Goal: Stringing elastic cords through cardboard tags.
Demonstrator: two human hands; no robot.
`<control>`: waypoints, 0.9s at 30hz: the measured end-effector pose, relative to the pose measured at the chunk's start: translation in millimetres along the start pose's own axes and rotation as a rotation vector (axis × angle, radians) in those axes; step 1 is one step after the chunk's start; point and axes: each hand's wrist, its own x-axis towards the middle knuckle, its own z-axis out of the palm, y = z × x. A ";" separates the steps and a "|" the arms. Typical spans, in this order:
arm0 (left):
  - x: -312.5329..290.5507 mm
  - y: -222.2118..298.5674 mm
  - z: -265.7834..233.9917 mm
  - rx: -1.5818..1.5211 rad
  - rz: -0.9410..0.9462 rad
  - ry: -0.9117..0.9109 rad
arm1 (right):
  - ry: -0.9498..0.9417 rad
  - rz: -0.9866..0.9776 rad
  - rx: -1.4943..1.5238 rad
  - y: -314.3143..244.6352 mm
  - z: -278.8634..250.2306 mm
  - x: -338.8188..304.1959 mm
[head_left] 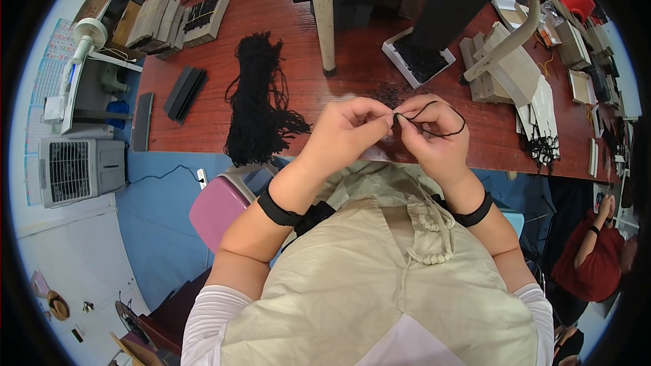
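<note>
Both my hands meet over the front edge of the red-brown table (285, 61), fingertips pinched together. A thin black cord (464, 119) runs between them and loops around the outside of my right hand (437, 134). My left hand (352, 129) pinches the cord's other part, close against the right fingertips. What exactly sits between the fingertips is too small to make out. To the left of my hands lies a thick bundle of black cords (254, 102). Beyond them stands a white box (444, 61) with small black pieces inside.
Two pale chair legs (324, 20) rest on the tabletop, another being (498, 54) at right. Stacked cardboard pieces (152, 24) and a dark block (184, 95) lie left. White cards with black cords (539, 122) lie right. A pink stool (215, 210) stands below; a person (590, 257) sits right.
</note>
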 end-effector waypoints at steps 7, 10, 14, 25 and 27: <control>-0.1 5.7 -3.0 0.205 0.045 0.088 | 0.163 0.477 0.280 -2.0 -18.1 4.4; -0.7 8.4 -4.8 0.236 0.046 0.059 | 0.278 0.015 -0.144 -4.6 -19.4 3.8; 2.7 3.7 -4.6 0.231 -0.052 0.062 | 0.132 0.372 0.416 -14.2 -24.2 18.5; 22.8 -14.5 3.9 0.024 -0.056 -0.103 | -0.239 0.462 1.276 9.6 -41.4 21.7; 22.4 -15.0 5.0 -0.014 -0.103 -0.126 | -0.240 0.460 1.335 10.6 -43.5 22.5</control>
